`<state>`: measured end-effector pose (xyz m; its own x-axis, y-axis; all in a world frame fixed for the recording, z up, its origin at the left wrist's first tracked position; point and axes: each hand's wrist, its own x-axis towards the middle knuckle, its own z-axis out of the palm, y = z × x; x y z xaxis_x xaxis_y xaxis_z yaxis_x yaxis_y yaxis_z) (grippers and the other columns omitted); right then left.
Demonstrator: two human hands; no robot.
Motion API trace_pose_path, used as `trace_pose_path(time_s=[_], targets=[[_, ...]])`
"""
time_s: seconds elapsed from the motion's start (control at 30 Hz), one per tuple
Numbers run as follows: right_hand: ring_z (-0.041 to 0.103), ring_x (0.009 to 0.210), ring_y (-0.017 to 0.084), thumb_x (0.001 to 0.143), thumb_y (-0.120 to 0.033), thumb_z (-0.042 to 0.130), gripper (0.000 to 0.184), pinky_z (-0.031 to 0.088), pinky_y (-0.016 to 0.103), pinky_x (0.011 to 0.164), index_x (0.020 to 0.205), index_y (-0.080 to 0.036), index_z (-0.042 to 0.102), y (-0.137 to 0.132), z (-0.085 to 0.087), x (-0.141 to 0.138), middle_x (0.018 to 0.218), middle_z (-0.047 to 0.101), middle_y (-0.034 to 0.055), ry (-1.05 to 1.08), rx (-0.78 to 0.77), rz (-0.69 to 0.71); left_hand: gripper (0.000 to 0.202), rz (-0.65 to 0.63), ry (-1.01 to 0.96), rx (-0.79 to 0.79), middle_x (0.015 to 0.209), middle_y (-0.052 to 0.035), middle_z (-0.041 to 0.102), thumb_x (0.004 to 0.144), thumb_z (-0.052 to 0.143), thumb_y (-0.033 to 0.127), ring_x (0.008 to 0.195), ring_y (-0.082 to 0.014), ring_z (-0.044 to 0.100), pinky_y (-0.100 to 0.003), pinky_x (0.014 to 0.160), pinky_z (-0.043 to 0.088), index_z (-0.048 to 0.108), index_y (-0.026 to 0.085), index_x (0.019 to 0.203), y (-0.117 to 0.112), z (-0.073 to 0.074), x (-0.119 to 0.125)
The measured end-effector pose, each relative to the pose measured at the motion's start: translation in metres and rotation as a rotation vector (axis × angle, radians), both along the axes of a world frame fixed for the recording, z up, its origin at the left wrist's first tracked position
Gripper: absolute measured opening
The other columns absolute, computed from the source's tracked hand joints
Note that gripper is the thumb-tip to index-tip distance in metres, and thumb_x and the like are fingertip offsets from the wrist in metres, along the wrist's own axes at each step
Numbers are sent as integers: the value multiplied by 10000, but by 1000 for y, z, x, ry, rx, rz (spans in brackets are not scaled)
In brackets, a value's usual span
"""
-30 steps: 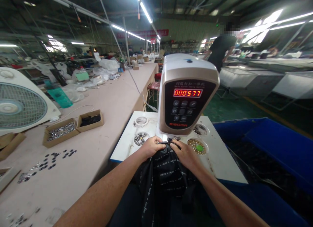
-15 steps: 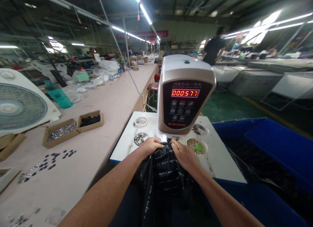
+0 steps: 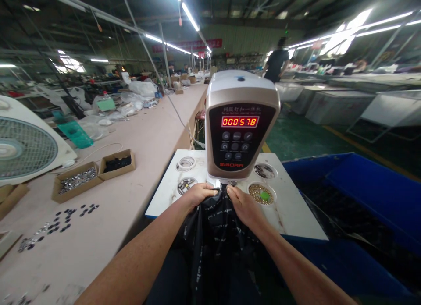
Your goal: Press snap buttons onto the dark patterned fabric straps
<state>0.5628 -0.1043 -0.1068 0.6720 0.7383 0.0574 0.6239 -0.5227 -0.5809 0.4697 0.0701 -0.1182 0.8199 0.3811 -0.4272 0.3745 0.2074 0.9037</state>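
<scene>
My left hand [image 3: 198, 193] and my right hand [image 3: 242, 205] both pinch the top edge of a black printed garment [image 3: 215, 235] and hold it under the head of a snap-button machine [image 3: 241, 123]. The machine's red counter [image 3: 240, 122] reads 000578. The fabric hangs down between my forearms toward my lap. Round wells in the white machine table [image 3: 296, 217] hold metal snap parts [image 3: 186, 185] on the left and brass parts with a green piece [image 3: 262, 194] on the right.
A long pink workbench [image 3: 141, 156] on my left carries two cardboard boxes of snaps [image 3: 92, 171], loose snaps [image 3: 62, 219] and a white fan [image 3: 23, 145]. A blue bin [image 3: 358, 195] stands at my right. A person in black [image 3: 276, 62] stands far back.
The counter went from 000577 to 000578. My hands stayed on the garment under the machine head. The person in black moved further away to the left.
</scene>
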Motion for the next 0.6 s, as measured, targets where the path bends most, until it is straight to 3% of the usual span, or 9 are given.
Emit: trace_pose_path(time_s=[0.1, 0.27, 0.6], targets=[[699, 1036, 256, 1050, -379, 326, 382, 459, 306, 849, 1076, -255, 686, 2, -2, 0, 1100, 760, 74, 2, 38, -5, 364, 22, 1, -14, 662, 2, 662, 560, 828, 316, 574, -123, 562, -263, 619, 432, 645, 139, 820, -3, 2, -2], [701, 1026, 227, 1062, -361, 326, 347, 447, 278, 827, 1117, -260, 653, 3, -7, -1, 1093, 759, 59, -18, 46, -11, 332, 72, -22, 30, 668, 10, 661, 592, 814, 296, 587, -126, 574, -264, 639, 449, 646, 142, 834, -9, 4, -4], [718, 917, 235, 1072, -383, 316, 357, 417, 279, 729, 1059, -246, 645, -1, -6, -6, 1000, 768, 59, -85, 40, -41, 153, 79, -52, 259, 678, 18, 644, 703, 707, 231, 620, -130, 577, -237, 621, 434, 631, 149, 807, -17, 4, -5]])
